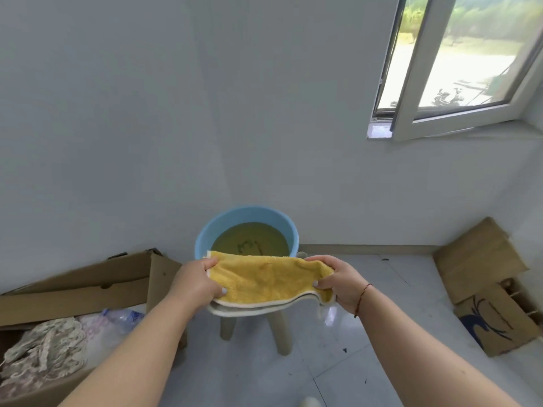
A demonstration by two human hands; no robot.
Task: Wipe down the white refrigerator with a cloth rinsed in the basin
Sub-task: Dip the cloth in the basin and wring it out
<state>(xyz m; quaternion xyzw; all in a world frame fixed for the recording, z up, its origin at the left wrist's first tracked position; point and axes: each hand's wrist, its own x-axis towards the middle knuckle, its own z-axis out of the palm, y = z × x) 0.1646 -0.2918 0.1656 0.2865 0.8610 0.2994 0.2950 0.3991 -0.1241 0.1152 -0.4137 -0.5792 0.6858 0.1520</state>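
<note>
Pale walls and a tiled floor frame a blue basin (246, 227) of murky water on a stool (279, 327). Left hand (199, 282) and right hand (338, 282) each pinch an end of the yellow cloth (270, 282), stretched just before the basin, probably folding it for wiping; no refrigerator shows.

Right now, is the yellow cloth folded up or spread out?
Folded. The yellow cloth shows doubled layers along its near edge, held by the left hand and right hand.

no readable text; dark blue emblem on cardboard box (496, 321), marking in basin (246, 227) illegible.
</note>
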